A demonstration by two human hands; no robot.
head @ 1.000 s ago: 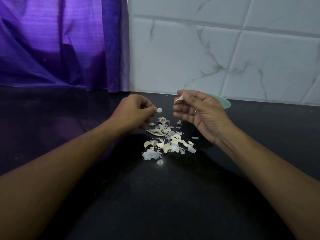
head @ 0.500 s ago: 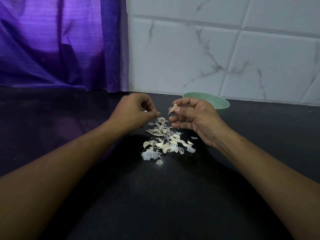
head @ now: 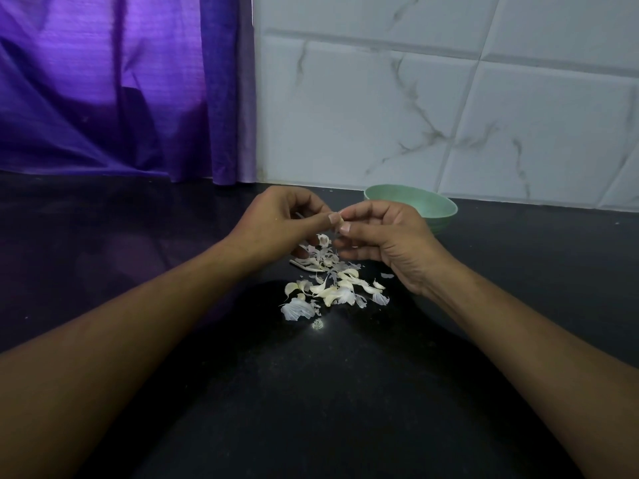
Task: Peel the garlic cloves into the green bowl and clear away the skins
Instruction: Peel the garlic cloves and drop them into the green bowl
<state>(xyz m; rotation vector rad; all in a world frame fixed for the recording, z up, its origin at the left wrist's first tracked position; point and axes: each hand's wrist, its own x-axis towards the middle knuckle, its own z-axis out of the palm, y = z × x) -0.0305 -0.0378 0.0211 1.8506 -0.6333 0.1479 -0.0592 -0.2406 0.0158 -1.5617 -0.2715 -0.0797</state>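
My left hand (head: 276, 223) and my right hand (head: 383, 236) meet above the dark counter, fingertips together. Between them they pinch a small pale garlic clove (head: 337, 221), mostly hidden by the fingers. Just below lies a heap of garlic cloves and papery skins (head: 332, 288). The green bowl (head: 428, 205) stands behind my right hand near the wall; its inside is hidden from me.
A black counter (head: 311, 392) runs from the front edge to a white marbled tile wall (head: 415, 115). A purple curtain (head: 103, 91) hangs at the back left. A tiny speck of debris (head: 317, 324) lies in front of the heap.
My two hands were apart, each with a bit of garlic. They have come together and lowered slightly, and now pinch one clove between them. The bowl has come into view.
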